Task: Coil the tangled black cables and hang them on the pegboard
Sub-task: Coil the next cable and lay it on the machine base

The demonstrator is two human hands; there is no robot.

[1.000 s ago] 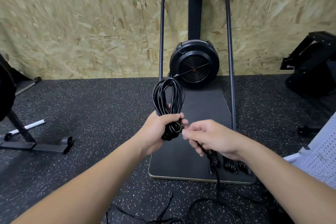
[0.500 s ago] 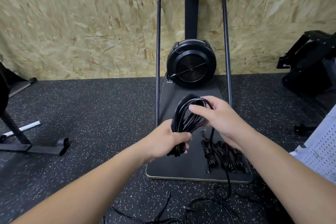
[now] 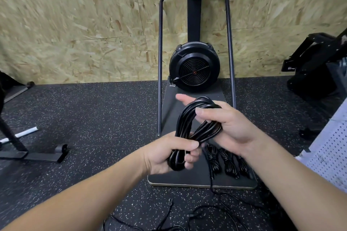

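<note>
The coiled black cable [image 3: 195,127] sits at the centre of the view, above the machine's base board [image 3: 199,180], pinned at its lower end by the left hand [image 3: 169,154], whose grip is curled tight round the gathered strands, probably so the loops cannot spring apart. The right hand [image 3: 223,124], reaching in from four o'clock with forefinger extended toward eleven, has its grip wrapped round the upper loop, seemingly to twist or fold the bundle. Three finished coils [image 3: 227,159] lie on the board at five o'clock, loose cable [image 3: 212,210] trails at six, and the pegboard [image 3: 330,152] waits at three.
</note>
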